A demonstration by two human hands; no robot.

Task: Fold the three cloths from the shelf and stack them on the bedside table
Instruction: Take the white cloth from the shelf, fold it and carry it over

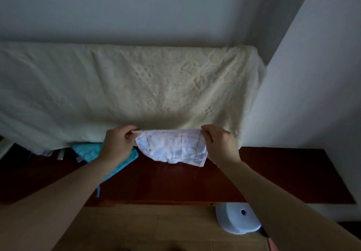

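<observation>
so the white cloth (172,146) hangs in the air between the two hands, most likely held up by its top edge so it falls flat and is easy to fold. the left hand (117,145) pinches one top corner with fingers curled, and the right hand (219,145) pinches the other. both arms reach forward, hands level and apart. a teal cloth (91,152) lies just under the left hand on the dark wooden top (273,174), which sits below both hands.

- No words, numbers or signs can be read here.
- The white cloth (172,146) has only dark crossing lines on it, not letters.
</observation>
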